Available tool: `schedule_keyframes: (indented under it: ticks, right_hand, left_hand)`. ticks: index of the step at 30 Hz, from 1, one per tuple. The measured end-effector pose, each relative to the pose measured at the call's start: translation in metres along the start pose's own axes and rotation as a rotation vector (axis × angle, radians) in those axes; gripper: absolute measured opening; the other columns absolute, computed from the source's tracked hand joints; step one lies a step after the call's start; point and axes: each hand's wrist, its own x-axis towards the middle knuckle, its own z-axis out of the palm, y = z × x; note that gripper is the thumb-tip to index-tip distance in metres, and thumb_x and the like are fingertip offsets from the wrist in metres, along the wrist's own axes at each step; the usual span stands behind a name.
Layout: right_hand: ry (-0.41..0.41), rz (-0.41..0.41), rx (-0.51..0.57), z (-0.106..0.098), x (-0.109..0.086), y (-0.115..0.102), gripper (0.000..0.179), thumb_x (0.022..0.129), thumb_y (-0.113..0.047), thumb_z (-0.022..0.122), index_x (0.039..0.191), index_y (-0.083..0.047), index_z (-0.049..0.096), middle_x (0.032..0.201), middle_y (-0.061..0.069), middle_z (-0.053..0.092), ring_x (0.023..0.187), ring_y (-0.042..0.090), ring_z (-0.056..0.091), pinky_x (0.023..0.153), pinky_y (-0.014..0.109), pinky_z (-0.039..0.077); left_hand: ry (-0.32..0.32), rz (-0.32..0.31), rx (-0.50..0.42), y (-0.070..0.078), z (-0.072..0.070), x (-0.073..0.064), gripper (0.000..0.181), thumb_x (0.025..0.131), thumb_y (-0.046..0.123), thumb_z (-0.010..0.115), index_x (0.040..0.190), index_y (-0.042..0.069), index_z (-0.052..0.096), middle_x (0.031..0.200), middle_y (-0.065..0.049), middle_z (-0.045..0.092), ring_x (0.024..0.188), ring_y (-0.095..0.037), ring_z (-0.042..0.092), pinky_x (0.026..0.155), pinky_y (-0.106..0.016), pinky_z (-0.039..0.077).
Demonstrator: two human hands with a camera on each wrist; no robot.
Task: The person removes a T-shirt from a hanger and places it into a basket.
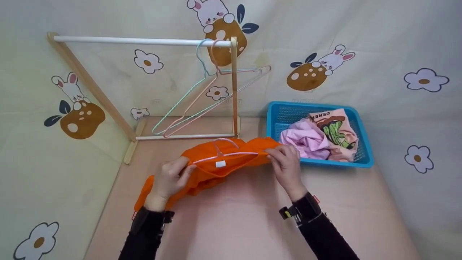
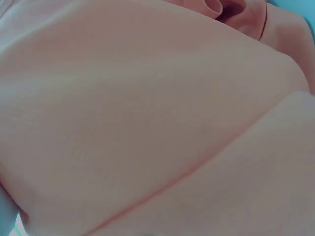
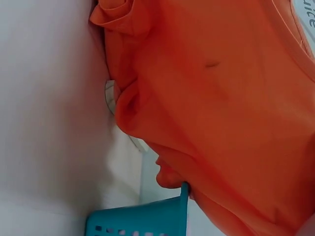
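An orange shirt (image 1: 205, 182) hangs between the two hands over the table, with a pink clothes hanger (image 1: 238, 154) inside its neck opening. The hanger's hook sticks up out of the collar, above a white label (image 1: 220, 164). At the left side of the neckline, my left hand (image 1: 169, 182) pinches the cloth by the hanger's end. My right hand (image 1: 287, 169) pinches the right shoulder, close to the basket. Cloth of the shirt (image 2: 147, 108) fills the left wrist view. From the right wrist, the shirt (image 3: 211, 118) drapes down beside the basket rim.
A wooden rack (image 1: 90, 85) with a white rod (image 1: 137, 40) stands at the back left. Two hangers, one mint (image 1: 178, 103) and one pink (image 1: 191, 103), hang at its right end. The blue basket (image 1: 365, 144) at right holds pink (image 1: 305, 139) and peach clothes (image 1: 348, 126).
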Motion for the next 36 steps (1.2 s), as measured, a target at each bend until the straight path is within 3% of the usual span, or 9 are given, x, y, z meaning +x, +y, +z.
schedule_keyframes:
  ticks: [7, 10, 14, 17, 20, 23, 28, 33, 36]
  right_hand:
    - [0.017, -0.056, -0.003, 0.003, 0.000, -0.005, 0.016, 0.093, -0.029, 0.067, 0.103, -0.020, 0.076, 0.087, 0.004, 0.060, 0.086, 0.027, 0.052, 0.075, 0.042, 0.032]
    - [-0.006, -0.056, -0.005, 0.003, 0.000, -0.008, 0.017, 0.091, -0.026, 0.069, 0.105, -0.020, 0.077, 0.089, 0.004, 0.060, 0.088, 0.027, 0.052, 0.076, 0.041, 0.032]
    - [-0.016, -0.036, 0.019, 0.000, 0.002, -0.007, 0.020, 0.094, -0.030, 0.064, 0.105, -0.019, 0.077, 0.093, 0.005, 0.063, 0.090, 0.026, 0.052, 0.076, 0.039, 0.032]
    - [0.020, -0.011, 0.062, -0.006, 0.003, -0.001, 0.018, 0.096, -0.027, 0.064, 0.102, -0.015, 0.076, 0.095, 0.006, 0.065, 0.091, 0.028, 0.054, 0.078, 0.039, 0.034]
    - [0.080, 0.042, 0.110, -0.014, 0.005, 0.008, 0.009, 0.093, -0.011, 0.067, 0.098, -0.010, 0.075, 0.094, 0.008, 0.067, 0.091, 0.030, 0.056, 0.082, 0.037, 0.038]
    - [0.128, 0.110, 0.134, -0.023, 0.006, 0.018, 0.012, 0.089, 0.002, 0.068, 0.096, -0.006, 0.074, 0.093, 0.010, 0.068, 0.091, 0.029, 0.057, 0.085, 0.032, 0.040]
    - [0.126, 0.192, 0.106, -0.031, 0.003, 0.025, 0.009, 0.091, 0.003, 0.066, 0.095, -0.002, 0.073, 0.092, 0.012, 0.070, 0.089, 0.030, 0.058, 0.084, 0.033, 0.042]
    - [0.108, 0.263, 0.037, -0.031, -0.002, 0.028, 0.008, 0.092, 0.003, 0.064, 0.094, 0.001, 0.071, 0.093, 0.015, 0.071, 0.090, 0.034, 0.060, 0.085, 0.042, 0.044]
    - [0.111, 0.315, 0.010, -0.030, -0.004, 0.028, 0.008, 0.093, 0.002, 0.063, 0.095, 0.003, 0.070, 0.095, 0.017, 0.070, 0.091, 0.036, 0.060, 0.086, 0.048, 0.045]
  left_hand:
    - [-0.052, 0.013, 0.002, 0.010, 0.008, 0.012, 0.032, 0.100, 0.033, 0.059, 0.088, 0.004, 0.059, 0.065, -0.002, 0.048, 0.050, -0.016, 0.048, 0.049, -0.028, 0.047]
    - [-0.094, 0.016, -0.005, 0.015, 0.012, 0.018, 0.022, 0.093, 0.022, 0.071, 0.090, 0.004, 0.059, 0.065, -0.002, 0.047, 0.050, -0.016, 0.049, 0.050, -0.026, 0.049]
    - [-0.115, 0.020, -0.006, 0.020, 0.014, 0.023, 0.024, 0.083, 0.014, 0.079, 0.090, 0.004, 0.059, 0.064, -0.001, 0.048, 0.049, -0.016, 0.049, 0.054, -0.025, 0.052]
    - [-0.087, 0.028, -0.016, 0.020, 0.014, 0.023, 0.022, 0.089, 0.019, 0.074, 0.090, 0.004, 0.059, 0.063, -0.001, 0.048, 0.048, -0.015, 0.047, 0.052, -0.024, 0.051]
    - [-0.023, 0.045, -0.021, 0.018, 0.012, 0.020, 0.026, 0.097, 0.028, 0.064, 0.089, 0.004, 0.060, 0.062, -0.001, 0.048, 0.045, -0.014, 0.045, 0.047, -0.024, 0.047]
    - [0.034, 0.060, -0.027, 0.016, 0.009, 0.018, 0.031, 0.100, 0.032, 0.058, 0.088, 0.004, 0.061, 0.062, -0.001, 0.049, 0.044, -0.013, 0.046, 0.044, -0.025, 0.045]
    - [0.071, 0.105, -0.020, 0.014, 0.004, 0.017, 0.031, 0.100, 0.032, 0.058, 0.087, 0.004, 0.062, 0.064, -0.001, 0.052, 0.046, -0.014, 0.049, 0.046, -0.025, 0.048]
    - [0.099, 0.157, -0.008, 0.013, 0.001, 0.015, 0.032, 0.100, 0.031, 0.059, 0.087, 0.003, 0.066, 0.068, -0.003, 0.061, 0.051, -0.016, 0.059, 0.050, -0.029, 0.052]
    - [0.120, 0.154, -0.027, 0.013, 0.001, 0.015, 0.033, 0.101, 0.031, 0.058, 0.086, 0.003, 0.067, 0.069, -0.004, 0.063, 0.054, -0.018, 0.062, 0.051, -0.032, 0.053]
